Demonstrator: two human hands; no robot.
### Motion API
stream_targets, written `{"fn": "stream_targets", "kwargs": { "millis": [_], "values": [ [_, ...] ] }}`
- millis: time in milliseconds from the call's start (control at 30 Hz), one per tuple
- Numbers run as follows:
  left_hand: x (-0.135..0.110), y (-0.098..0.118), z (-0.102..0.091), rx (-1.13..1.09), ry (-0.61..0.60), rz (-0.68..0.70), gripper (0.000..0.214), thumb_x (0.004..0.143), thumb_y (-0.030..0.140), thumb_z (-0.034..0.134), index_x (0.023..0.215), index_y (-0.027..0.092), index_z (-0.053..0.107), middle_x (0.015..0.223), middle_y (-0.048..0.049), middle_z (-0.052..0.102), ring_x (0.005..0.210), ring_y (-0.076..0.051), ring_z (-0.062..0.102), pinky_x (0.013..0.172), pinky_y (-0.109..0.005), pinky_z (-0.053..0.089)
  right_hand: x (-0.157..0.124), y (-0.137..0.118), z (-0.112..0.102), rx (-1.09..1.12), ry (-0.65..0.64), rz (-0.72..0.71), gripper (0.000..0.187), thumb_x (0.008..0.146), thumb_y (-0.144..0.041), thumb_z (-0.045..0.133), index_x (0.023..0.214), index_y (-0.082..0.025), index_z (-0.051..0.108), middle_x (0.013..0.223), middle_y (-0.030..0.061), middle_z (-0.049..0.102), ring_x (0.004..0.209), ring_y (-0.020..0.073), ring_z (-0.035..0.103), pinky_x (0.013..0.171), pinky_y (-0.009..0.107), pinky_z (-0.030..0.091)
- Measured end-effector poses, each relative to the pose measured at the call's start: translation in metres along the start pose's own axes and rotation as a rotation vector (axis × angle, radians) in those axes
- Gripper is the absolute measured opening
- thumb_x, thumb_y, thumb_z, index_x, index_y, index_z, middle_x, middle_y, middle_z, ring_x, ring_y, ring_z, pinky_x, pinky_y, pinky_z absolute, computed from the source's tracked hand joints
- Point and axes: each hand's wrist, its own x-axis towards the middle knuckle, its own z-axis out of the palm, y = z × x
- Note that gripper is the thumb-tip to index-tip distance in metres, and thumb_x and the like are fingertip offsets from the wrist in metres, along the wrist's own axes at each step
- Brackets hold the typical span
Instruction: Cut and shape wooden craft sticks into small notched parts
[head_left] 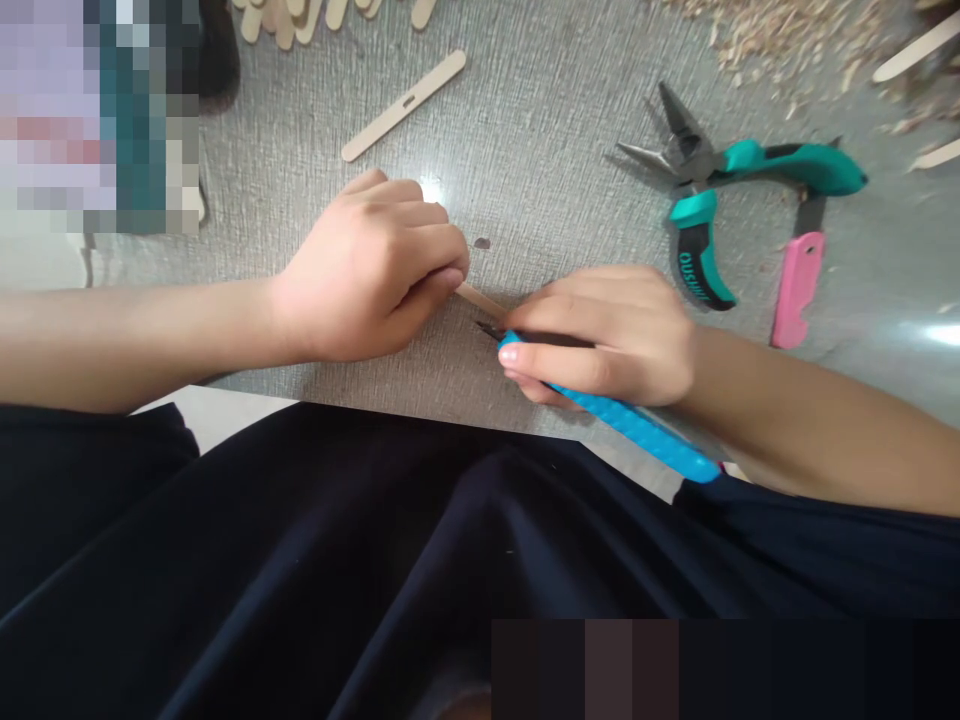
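My left hand [382, 265] is closed around one end of a wooden craft stick [482, 299], most of which is hidden by my hands. In my right hand [607, 335] is a blue craft knife [637, 430], gripped like a pen. Its dark blade points left, close under the stick; whether it touches the wood I cannot tell. The fingers of my right hand also rest by the stick's far end. Beyond my left hand lies another craft stick [405, 105] with a small dark slot in its middle.
Open long-nose pliers [694, 165] with teal handles lie at right, next to a pink folding knife [799, 290]. Wood shavings [795, 40] spread over the back right. Several craft sticks [300, 18] lie along the back edge. A small dark chip [482, 243] sits on the grey table [547, 140].
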Motion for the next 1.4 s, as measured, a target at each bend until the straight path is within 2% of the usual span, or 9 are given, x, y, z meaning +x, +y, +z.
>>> {"fn": "stream_targets", "kwargs": {
  "millis": [167, 467, 567, 633, 733, 900, 1133, 1267, 1400],
  "values": [
    [0.001, 0.004, -0.003, -0.013, -0.085, -0.063, 0.032, 0.117, 0.038, 0.046, 0.095, 0.025, 0.066, 0.079, -0.0026, 0.068, 0.077, -0.022, 0.060, 0.079, -0.043, 0.035, -0.001, 0.004, 0.001, -0.055, 0.008, 0.009, 0.030, 0.114, -0.024, 0.072, 0.143, -0.027, 0.066, 0.116, 0.0011, 0.088, 0.092, 0.0176, 0.082, 0.075, 0.031, 0.061],
    [0.001, 0.004, -0.002, -0.015, -0.074, -0.046, 0.035, 0.120, 0.037, 0.044, 0.096, 0.024, 0.065, 0.080, -0.0021, 0.067, 0.081, -0.022, 0.055, 0.080, -0.042, 0.031, -0.001, 0.003, 0.003, -0.123, 0.030, 0.000, 0.025, 0.122, -0.032, 0.065, 0.145, -0.025, 0.067, 0.122, 0.0032, 0.087, 0.108, 0.0204, 0.083, 0.081, 0.033, 0.062],
    [-0.001, -0.003, 0.004, -0.015, -0.033, -0.016, 0.028, 0.120, 0.038, 0.048, 0.099, 0.027, 0.064, 0.081, -0.0014, 0.068, 0.079, -0.023, 0.053, 0.079, -0.043, 0.030, -0.001, 0.003, 0.004, -0.111, 0.036, 0.017, 0.024, 0.122, -0.034, 0.064, 0.145, -0.027, 0.068, 0.124, 0.0023, 0.087, 0.113, 0.0203, 0.084, 0.084, 0.033, 0.063],
    [-0.002, -0.008, 0.009, -0.059, 0.055, 0.062, 0.023, 0.118, 0.040, 0.055, 0.099, 0.029, 0.063, 0.080, -0.0002, 0.069, 0.074, -0.021, 0.050, 0.077, -0.044, 0.027, -0.002, 0.002, 0.005, -0.096, 0.043, 0.041, 0.023, 0.121, -0.034, 0.066, 0.144, -0.029, 0.069, 0.125, 0.0008, 0.088, 0.115, 0.0198, 0.085, 0.083, 0.033, 0.062],
    [-0.003, -0.012, 0.012, -0.087, 0.083, 0.068, 0.024, 0.117, 0.042, 0.058, 0.098, 0.028, 0.062, 0.079, 0.0003, 0.070, 0.072, -0.021, 0.049, 0.075, -0.045, 0.025, -0.003, 0.002, 0.006, -0.062, 0.047, 0.064, 0.028, 0.118, -0.031, 0.071, 0.145, -0.031, 0.070, 0.126, 0.0014, 0.088, 0.115, 0.0214, 0.086, 0.081, 0.033, 0.061],
    [-0.002, -0.009, 0.005, -0.066, -0.033, 0.014, 0.031, 0.120, 0.042, 0.052, 0.097, 0.027, 0.066, 0.081, -0.0014, 0.071, 0.077, -0.021, 0.051, 0.077, -0.046, 0.028, -0.003, 0.001, 0.008, -0.015, 0.074, 0.065, 0.032, 0.111, -0.026, 0.080, 0.143, -0.026, 0.074, 0.124, 0.0051, 0.088, 0.112, 0.0227, 0.085, 0.080, 0.034, 0.059],
    [-0.002, -0.009, 0.007, -0.120, 0.017, 0.006, 0.021, 0.116, 0.040, 0.060, 0.098, 0.028, 0.062, 0.077, 0.0006, 0.070, 0.075, -0.020, 0.048, 0.078, -0.045, 0.028, -0.003, 0.002, 0.007, 0.014, 0.048, 0.108, 0.031, 0.115, -0.032, 0.076, 0.145, -0.034, 0.072, 0.125, -0.0002, 0.089, 0.111, 0.0219, 0.086, 0.083, 0.035, 0.063],
    [-0.002, -0.002, 0.004, -0.115, 0.052, 0.027, 0.009, 0.110, 0.033, 0.066, 0.102, 0.029, 0.064, 0.078, 0.0025, 0.070, 0.073, -0.020, 0.051, 0.078, -0.045, 0.031, 0.004, 0.006, 0.003, 0.054, 0.070, 0.082, 0.028, 0.120, -0.045, 0.072, 0.141, -0.025, 0.071, 0.117, 0.0042, 0.088, 0.102, 0.0220, 0.086, 0.081, 0.036, 0.067],
    [0.004, 0.010, -0.004, -0.156, -0.046, -0.200, 0.014, 0.112, 0.032, 0.052, 0.106, 0.029, 0.064, 0.078, 0.0006, 0.065, 0.074, -0.023, 0.062, 0.083, -0.047, 0.037, 0.008, 0.009, 0.000, 0.119, 0.050, 0.129, 0.036, 0.121, -0.054, 0.070, 0.144, -0.027, 0.070, 0.113, 0.0052, 0.086, 0.097, 0.0223, 0.085, 0.082, 0.038, 0.070]
  ]
}}
